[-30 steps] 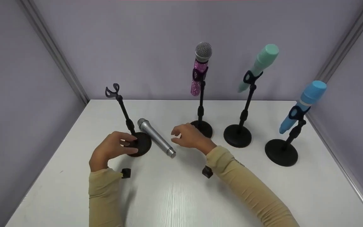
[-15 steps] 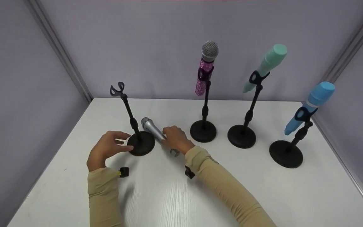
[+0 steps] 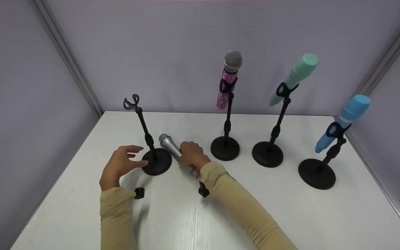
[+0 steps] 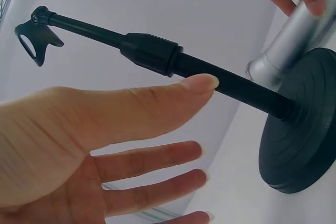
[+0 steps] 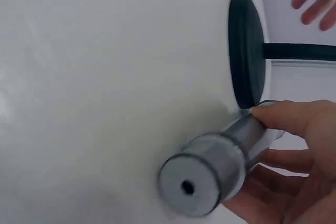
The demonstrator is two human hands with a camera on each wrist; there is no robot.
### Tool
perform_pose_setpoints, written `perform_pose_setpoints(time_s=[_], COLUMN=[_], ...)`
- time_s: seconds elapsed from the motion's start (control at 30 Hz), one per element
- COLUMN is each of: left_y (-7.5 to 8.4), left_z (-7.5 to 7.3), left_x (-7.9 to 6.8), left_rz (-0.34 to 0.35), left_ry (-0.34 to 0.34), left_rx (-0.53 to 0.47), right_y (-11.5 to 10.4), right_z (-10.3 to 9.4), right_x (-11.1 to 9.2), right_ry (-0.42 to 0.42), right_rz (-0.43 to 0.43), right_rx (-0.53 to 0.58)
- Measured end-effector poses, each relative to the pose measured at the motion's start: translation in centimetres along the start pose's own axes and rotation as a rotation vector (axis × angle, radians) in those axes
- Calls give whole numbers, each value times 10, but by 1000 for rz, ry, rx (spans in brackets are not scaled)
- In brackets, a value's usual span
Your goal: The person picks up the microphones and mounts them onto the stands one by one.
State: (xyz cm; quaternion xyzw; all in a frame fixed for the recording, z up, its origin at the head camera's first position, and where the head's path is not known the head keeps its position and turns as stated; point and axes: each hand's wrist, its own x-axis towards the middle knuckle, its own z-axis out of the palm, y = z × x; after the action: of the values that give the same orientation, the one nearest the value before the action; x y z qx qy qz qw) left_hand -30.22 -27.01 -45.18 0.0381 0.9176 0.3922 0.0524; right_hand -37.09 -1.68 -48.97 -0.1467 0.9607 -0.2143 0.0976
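Note:
A silver microphone (image 3: 171, 146) lies slantwise on the white table beside a black microphone stand (image 3: 156, 161) whose clip holds nothing. My right hand (image 3: 192, 153) grips the microphone around its handle, thumb on one side and fingers on the other; its butt end (image 5: 191, 182) faces the camera in the right wrist view. My left hand (image 3: 121, 166) is beside the stand's round base, thumb and fingers spread apart. In the left wrist view the thumb overlaps the stand's pole (image 4: 236, 85), and the fingers curl around nothing.
To the right, three more black stands hold a pink glitter microphone (image 3: 228, 81), a mint green microphone (image 3: 299, 72) and a blue microphone (image 3: 346, 118). Grey panels (image 3: 186, 41) wall in the table (image 3: 172, 222) at the back and sides.
My right hand has moved left from near the pink microphone's stand and taken hold of the silver microphone. My left hand has drawn slightly back from the stand's base.

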Motion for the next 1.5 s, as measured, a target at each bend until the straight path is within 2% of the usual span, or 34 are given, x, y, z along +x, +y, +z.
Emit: perform_pose_setpoints(time_s=[0.33,0.5,0.67,0.8,0.93,1.13,1.23,1.33,1.4,1.5], left_y=[-6,-10,-14,-16,-16,-15,-16,-18,-19,-17], left_z=[12,22,31,37,42,52,56,58,58,59], left_x=[14,21,28,31,35,40,41,42,43,42], left_rz=[5,4,2,-20,-29,-7,20,51,54,14], left_ry=[61,81,88,72,63,102,155,199,212,204], left_rx=[0,-27,-27,-39,-44,-38,-11,22,29,15], right_y=[11,21,30,39,47,59,66,72,75,79], right_z=[-27,-36,-44,-55,-65,-73,-77,-82,-86,-92], right_x=[-19,-36,-54,-70,-88,-113,-126,-139,-149,-162], right_ry=[-107,-165,-210,-201,-155,-70,-46,-29,-16,7], right_rz=[-11,-19,-78,-153,-259,-406,-424,-408,-399,-391], right_rx=[272,458,635,737,761,733,747,748,749,753])
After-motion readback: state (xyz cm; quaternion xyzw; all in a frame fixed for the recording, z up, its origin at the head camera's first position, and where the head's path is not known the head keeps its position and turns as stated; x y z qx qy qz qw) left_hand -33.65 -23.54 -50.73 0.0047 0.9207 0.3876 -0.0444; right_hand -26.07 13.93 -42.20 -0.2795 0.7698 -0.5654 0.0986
